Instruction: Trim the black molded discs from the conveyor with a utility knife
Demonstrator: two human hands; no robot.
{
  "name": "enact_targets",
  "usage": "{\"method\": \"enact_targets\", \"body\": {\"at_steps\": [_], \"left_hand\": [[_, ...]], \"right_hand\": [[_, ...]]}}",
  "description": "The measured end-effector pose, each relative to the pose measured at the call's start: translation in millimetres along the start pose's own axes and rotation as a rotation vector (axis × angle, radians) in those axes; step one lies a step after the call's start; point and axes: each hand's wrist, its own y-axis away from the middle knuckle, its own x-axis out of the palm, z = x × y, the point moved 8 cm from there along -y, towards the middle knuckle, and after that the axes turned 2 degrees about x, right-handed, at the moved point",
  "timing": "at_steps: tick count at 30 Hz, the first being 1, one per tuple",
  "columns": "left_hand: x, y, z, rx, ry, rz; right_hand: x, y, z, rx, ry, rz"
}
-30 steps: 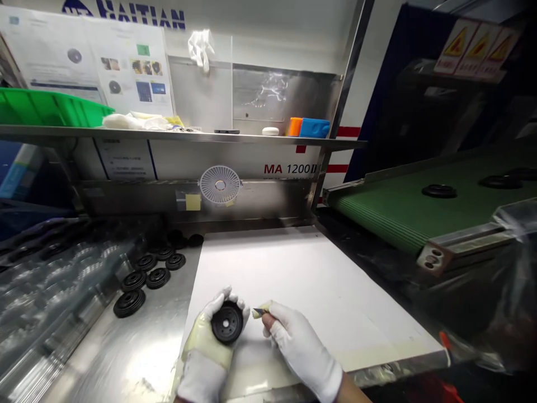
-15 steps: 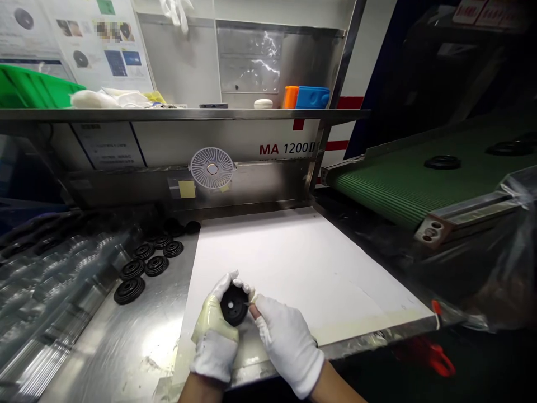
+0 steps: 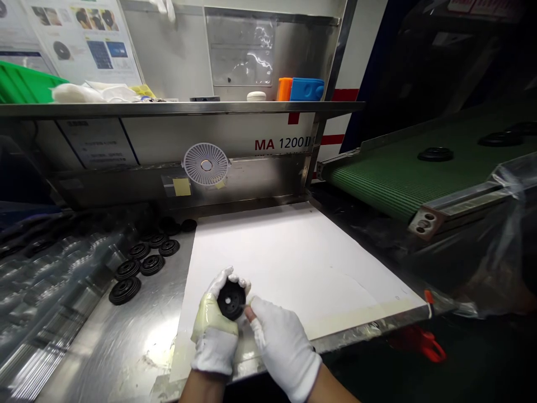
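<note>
My left hand (image 3: pixel 215 322), in a white glove with a yellowish palm coating, is wrapped round a round black plastic wheel-like part (image 3: pixel 232 300). A small hole near the part's middle shows white. The part is tilted, its inner face towards me, above the near edge of the white sheet (image 3: pixel 289 252). My right hand (image 3: pixel 281 338), gloved in white with the thumb tip bare, pinches a small thin blade (image 3: pixel 245 306) whose tip is at the part's right rim. Most of the blade is hidden by the fingers.
Several black ridged round parts (image 3: pixel 152 265) lie at left, beside clear plastic trays (image 3: pixel 75 274). A green conveyor belt (image 3: pixel 377 184) at right carries more. Behind are a small fan (image 3: pixel 206 164) and a metal shelf (image 3: pixel 235 109). Red-handled tool (image 3: pixel 428 344) hangs below the table's right edge.
The view has shifted slightly, moving the background a little left and up. Both hands keep their grips; the blade stays at the part's right rim, with the right hand slightly lower against it.
</note>
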Motion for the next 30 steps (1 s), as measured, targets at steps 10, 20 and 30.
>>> {"method": "enact_targets", "body": {"at_steps": [10, 20, 30], "left_hand": [[10, 4, 3, -0.104, 0.134, -0.086], [-3, -4, 4, -0.035, 0.171, -0.104], [8, 10, -11, -0.054, -0.041, 0.016]], "right_hand": [[-6, -2, -4, 0.038, -0.022, -0.037], [4, 4, 12, 0.024, 0.019, -0.028], [-6, -3, -2, 0.056, -0.010, -0.010]]}}
